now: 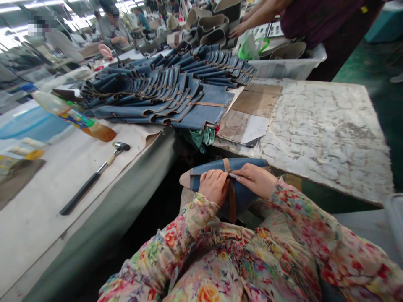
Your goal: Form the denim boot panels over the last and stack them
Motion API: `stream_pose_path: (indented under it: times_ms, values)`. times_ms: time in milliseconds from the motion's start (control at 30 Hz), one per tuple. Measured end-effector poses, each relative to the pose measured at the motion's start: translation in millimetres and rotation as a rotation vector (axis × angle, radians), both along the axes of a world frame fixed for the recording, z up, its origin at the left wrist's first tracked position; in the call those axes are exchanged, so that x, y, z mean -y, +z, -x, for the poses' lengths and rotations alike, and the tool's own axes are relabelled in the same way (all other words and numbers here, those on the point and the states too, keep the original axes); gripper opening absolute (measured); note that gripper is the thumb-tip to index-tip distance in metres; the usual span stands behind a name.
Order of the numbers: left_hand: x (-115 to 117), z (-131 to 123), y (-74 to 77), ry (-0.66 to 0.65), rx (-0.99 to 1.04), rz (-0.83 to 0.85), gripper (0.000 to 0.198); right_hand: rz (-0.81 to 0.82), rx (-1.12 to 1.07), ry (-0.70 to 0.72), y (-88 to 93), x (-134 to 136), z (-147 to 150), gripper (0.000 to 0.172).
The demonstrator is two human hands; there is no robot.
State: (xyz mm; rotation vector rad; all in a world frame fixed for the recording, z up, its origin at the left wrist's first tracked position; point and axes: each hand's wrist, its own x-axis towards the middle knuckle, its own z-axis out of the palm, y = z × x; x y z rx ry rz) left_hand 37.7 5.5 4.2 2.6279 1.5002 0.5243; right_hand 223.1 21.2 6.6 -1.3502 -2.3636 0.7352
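Note:
A blue denim-like shoe upper (233, 167) lies across my lap, its pointed end to the left, with a brown strap (232, 201) running over it. My left hand (214, 187) grips the strap and upper from the left. My right hand (256, 180) comes in from the right, pinching a small metal tool (234, 175) against the strap. My fingertips nearly meet there, and my hands hide part of the strap. Floral sleeves cover both my arms.
A claw-less hammer (94, 178) and plastic bottle (74, 115) lie on a cloth-covered table (63, 209) at left. Ahead, a stack of blue uppers (166, 88) sits beside a worn stone-like board (317, 134). A co-worker's hand (237, 30) reaches over beige shoe parts (214, 25).

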Motion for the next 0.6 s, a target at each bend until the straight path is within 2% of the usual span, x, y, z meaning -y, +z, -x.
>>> stream_pose_path:
  times_ms: [167, 367, 600]
  values:
    - [-0.2, 1.3, -6.7, -0.041, -0.020, -0.077, 0.019, -0.066, 0.133, -0.006, 2.5, 5.2, 6.8, 0.030]
    - [0.5, 2.6, -15.1, -0.114, -0.049, -0.124, 0.023, -0.151, 0.056, -0.096, -8.3, 15.3, 8.8, 0.031]
    - [0.1, 0.7, -13.0, -0.151, -0.063, -0.088, 0.027, -0.153, 0.151, -0.152, -7.6, 17.1, 17.5, 0.031]
